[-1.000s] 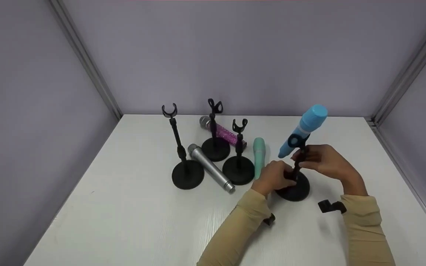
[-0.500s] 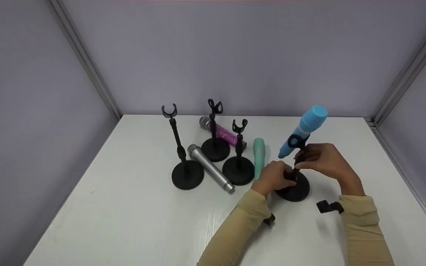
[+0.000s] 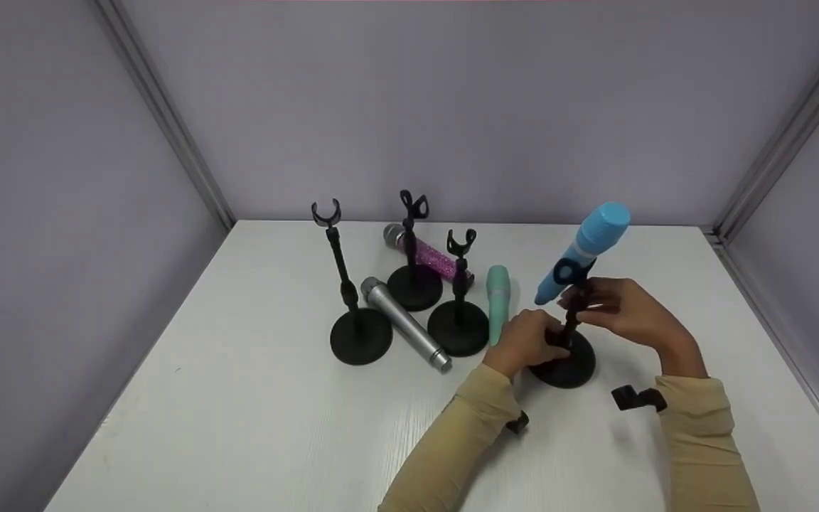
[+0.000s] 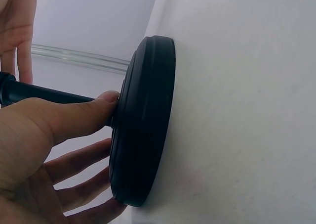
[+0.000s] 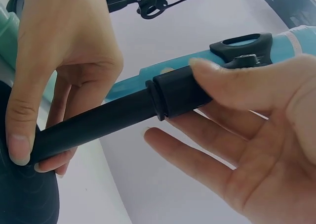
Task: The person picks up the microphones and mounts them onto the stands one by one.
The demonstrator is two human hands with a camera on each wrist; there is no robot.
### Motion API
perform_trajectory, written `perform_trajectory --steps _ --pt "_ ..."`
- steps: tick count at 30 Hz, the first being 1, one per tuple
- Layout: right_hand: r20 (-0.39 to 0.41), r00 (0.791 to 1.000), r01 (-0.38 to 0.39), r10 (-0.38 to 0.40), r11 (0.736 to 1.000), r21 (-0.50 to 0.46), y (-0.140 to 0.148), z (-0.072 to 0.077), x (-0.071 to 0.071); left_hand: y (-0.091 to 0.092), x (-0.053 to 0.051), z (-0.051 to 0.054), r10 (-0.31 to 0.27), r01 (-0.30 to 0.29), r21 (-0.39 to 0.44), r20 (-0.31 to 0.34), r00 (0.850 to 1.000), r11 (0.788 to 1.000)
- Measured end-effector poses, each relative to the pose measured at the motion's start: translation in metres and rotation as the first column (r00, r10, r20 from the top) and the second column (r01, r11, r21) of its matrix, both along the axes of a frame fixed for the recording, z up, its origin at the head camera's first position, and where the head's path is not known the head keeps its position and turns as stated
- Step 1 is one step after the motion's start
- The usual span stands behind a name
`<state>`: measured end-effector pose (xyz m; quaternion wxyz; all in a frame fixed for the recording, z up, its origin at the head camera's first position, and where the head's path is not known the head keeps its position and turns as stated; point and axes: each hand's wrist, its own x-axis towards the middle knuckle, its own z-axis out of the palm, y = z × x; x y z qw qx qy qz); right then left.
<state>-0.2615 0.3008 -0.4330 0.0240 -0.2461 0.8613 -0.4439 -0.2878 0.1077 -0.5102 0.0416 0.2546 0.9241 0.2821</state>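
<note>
Fingers of the left hand [image 3: 525, 340] pinch the foot of the black stand [image 3: 576, 368], right of centre in the frame, while the right hand [image 3: 626, 309] grips it higher up, just under the tilted blue microphone [image 3: 592, 235] in its clip. White tabletop [image 3: 729, 341] stretches between the stand and the table's right edge; the teal microphone [image 3: 498, 295] lies just beside the left hand.

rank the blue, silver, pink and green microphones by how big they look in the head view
1. Blue microphone
2. Silver microphone
3. Pink microphone
Unsure: green microphone; it shows smallest, but the left hand may hide its end.
</note>
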Motion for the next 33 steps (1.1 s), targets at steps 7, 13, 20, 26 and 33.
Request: perform_trajectory --steps 7,13,20,26,33 --pt "-0.02 1.0 0.006 -0.006 1.0 0.004 -0.0014 -0.0008 -0.0007 -0.0004 0.0003 0.0017 0.001 -0.001 0.002 0.017 1.0 1.0" --pt "-0.021 0.998 0.053 -0.053 0.999 0.006 -0.0042 -0.0006 0.0007 -0.0018 -0.0002 0.0007 -0.004 0.004 0.0 0.001 1.0 1.0" --pt "-0.039 0.996 0.086 -0.086 0.996 -0.006 -0.006 0.0 0.002 -0.0011 0.0012 -0.0003 -0.006 0.006 0.014 0.003 1.0 1.0" --pt "-0.034 0.993 0.109 -0.109 0.994 -0.008 -0.0058 0.0003 0.0011 -0.0005 0.0016 -0.0008 0.001 -0.001 0.019 0.013 1.0 1.0" --pt "-0.044 0.99 0.135 -0.135 0.991 -0.003 -0.0082 0.0006 0.0017 -0.0001 0.0012 -0.001 0.013 -0.014 0.013 0.027 1.0 1.0"
